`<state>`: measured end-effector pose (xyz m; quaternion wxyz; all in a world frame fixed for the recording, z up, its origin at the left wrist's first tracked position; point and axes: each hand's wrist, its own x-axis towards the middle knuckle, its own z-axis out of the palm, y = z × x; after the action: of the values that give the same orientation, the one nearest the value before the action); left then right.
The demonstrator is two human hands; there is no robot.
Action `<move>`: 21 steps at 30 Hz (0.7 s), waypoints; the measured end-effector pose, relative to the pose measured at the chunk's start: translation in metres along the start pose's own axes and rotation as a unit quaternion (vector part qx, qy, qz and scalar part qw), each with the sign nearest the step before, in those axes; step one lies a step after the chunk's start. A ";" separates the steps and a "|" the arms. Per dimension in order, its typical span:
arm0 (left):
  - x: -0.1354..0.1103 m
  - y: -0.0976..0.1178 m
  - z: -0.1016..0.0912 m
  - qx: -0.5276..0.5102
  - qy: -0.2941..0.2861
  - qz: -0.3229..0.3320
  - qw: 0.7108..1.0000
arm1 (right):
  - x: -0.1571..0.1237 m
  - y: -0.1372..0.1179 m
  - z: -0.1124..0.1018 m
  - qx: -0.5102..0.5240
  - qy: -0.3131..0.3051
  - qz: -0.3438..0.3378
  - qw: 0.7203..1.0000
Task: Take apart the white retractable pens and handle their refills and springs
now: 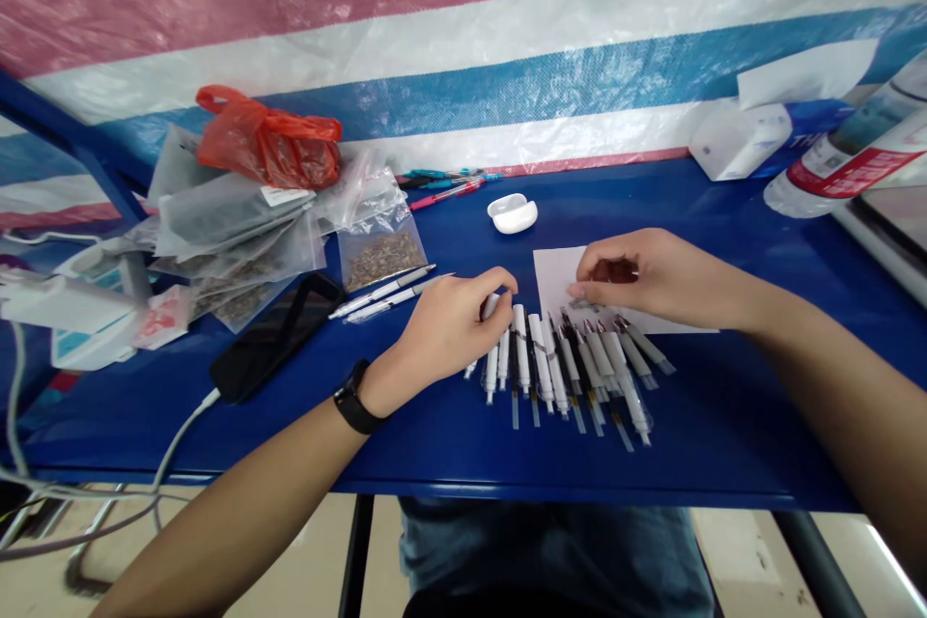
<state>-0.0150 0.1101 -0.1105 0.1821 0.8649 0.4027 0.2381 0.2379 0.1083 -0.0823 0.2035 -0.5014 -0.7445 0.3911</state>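
Note:
My left hand (460, 323), a dark band on its wrist, is curled with thumb and forefinger round a white pen barrel (491, 369) at the left end of a row. Over a white sheet of paper (554, 270) my right hand (637, 278) is closed in a pinch above small greyish pieces (583, 305); what its fingertips hold, if anything, is hidden. Between and below the hands lie several white pen barrels (540, 357) side by side. Grey-white pen parts with dark tips (598, 357) and thin clear refills (621, 430) lie among them.
Two white pens (383, 293) lie left of my left hand, near a phone (279, 338) on a cable. Plastic bags of small parts (380, 256) and a red bag (267, 145) are piled behind. A white earbud case (512, 213), coloured pens (449, 191) and a bottle (847, 159) stand farther back.

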 end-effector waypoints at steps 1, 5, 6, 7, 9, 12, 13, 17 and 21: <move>0.000 0.000 0.000 0.000 0.000 -0.001 1.000 | 0.000 0.001 0.000 0.000 0.006 0.000 1.000; 0.000 0.000 0.000 -0.001 0.002 -0.006 1.000 | 0.000 0.002 0.002 0.002 -0.004 -0.003 1.000; 0.000 0.000 0.000 0.000 0.003 -0.006 1.000 | 0.000 0.001 0.003 0.002 -0.008 -0.005 1.000; 0.000 0.001 0.000 0.002 0.005 -0.007 1.000 | 0.000 0.001 0.003 0.002 -0.011 -0.008 1.000; 0.000 0.001 0.000 0.014 0.004 -0.009 1.000 | 0.000 0.000 0.004 0.004 -0.008 -0.016 1.000; 0.001 0.002 -0.003 0.060 -0.004 -0.014 0.998 | 0.000 0.000 0.004 0.009 0.010 -0.025 1.000; 0.001 0.001 -0.006 0.090 -0.002 -0.017 0.996 | 0.000 0.000 0.004 0.008 0.018 -0.026 0.999; 0.003 -0.011 -0.025 0.229 0.022 -0.057 0.972 | 0.000 -0.001 0.003 -0.005 0.046 -0.025 0.999; 0.002 -0.033 -0.043 0.291 0.004 -0.087 0.953 | -0.001 -0.003 0.004 -0.017 0.065 -0.034 0.997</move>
<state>-0.0587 0.1372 -0.0914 -0.0593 0.8409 0.5291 0.0972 0.2335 0.1054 -0.0823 0.2558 -0.5040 -0.7527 0.3376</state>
